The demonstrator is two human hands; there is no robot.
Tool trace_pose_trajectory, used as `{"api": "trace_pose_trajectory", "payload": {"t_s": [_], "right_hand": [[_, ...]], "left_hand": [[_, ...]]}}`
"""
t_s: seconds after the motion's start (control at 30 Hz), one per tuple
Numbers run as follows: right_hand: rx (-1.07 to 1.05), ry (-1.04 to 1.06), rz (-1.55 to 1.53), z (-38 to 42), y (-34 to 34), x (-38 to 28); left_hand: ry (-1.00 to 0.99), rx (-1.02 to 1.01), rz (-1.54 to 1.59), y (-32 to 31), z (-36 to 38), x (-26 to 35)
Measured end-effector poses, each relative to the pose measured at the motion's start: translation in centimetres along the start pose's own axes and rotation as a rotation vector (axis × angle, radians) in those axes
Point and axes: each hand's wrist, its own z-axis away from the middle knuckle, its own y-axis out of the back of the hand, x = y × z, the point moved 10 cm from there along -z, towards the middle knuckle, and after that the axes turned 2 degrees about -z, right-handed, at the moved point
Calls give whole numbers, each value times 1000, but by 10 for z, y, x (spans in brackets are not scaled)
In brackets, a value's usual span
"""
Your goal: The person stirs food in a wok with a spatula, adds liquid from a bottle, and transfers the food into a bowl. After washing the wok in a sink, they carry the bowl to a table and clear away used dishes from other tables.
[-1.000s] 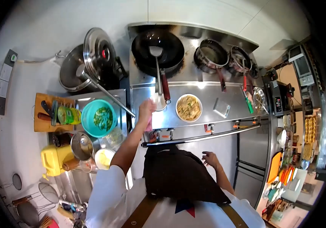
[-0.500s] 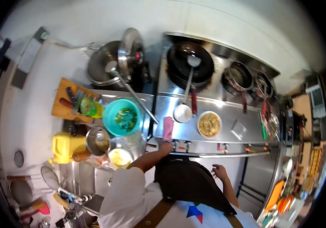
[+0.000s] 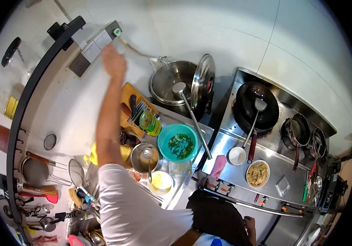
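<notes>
My left hand [image 3: 114, 61] is raised at the far left, its fingers smeared by motion, and in this view it overlaps the wall just right of the socket and switch panel [image 3: 96, 47]. A white-headed plug [image 3: 117, 32] with a cable sits at the panel's upper end. Low beside the dark apron [image 3: 213, 217], my right hand [image 3: 249, 223] hangs with loosely bent fingers and holds nothing. Below the left hand, a wooden board [image 3: 130, 91] leans near a knife rack, and an open steel pot [image 3: 172, 65] holds a long-handled ladle [image 3: 192, 119].
A turquoise bowl [image 3: 163, 137] of chopped greens stands on the steel counter. On the stove sits a black wok [image 3: 245, 110] with a spatula; before it are a pink cloth [image 3: 218, 167], a white cup [image 3: 237, 156] and a bowl of food [image 3: 258, 174]. A black rail [image 3: 36, 78] crosses the left.
My left hand has left the stove front by the pink cloth and swung up left to the wall panel. The view has turned left. My right hand stays low at my side.
</notes>
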Motion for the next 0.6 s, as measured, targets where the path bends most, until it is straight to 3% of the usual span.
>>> {"api": "trace_pose_trajectory", "payload": {"t_s": [0.07,0.13,0.27,0.33,0.4,0.5,0.53,0.6], "right_hand": [[14,-18,-10,6,4,7],[24,-9,2,7,10,8],[4,-83,-143,6,13,10],[19,-30,-182,10,21,3],[46,-42,-203,13,27,0],[58,-15,-341,9,27,21],[31,-57,-407,-1,22,45],[-6,-134,-405,-4,13,72]], "left_hand": [[8,-338,-137,-43,-24,-52],[-131,-346,-230,-66,-14,-72],[52,-375,-143,-58,-30,-67],[5,-487,-44,-70,-39,-72],[-188,-340,-283,-116,-45,-84],[-54,-402,-200,-87,-46,-78],[86,-520,48,-90,-43,-81],[97,-568,-6,-56,-38,-66]]}}
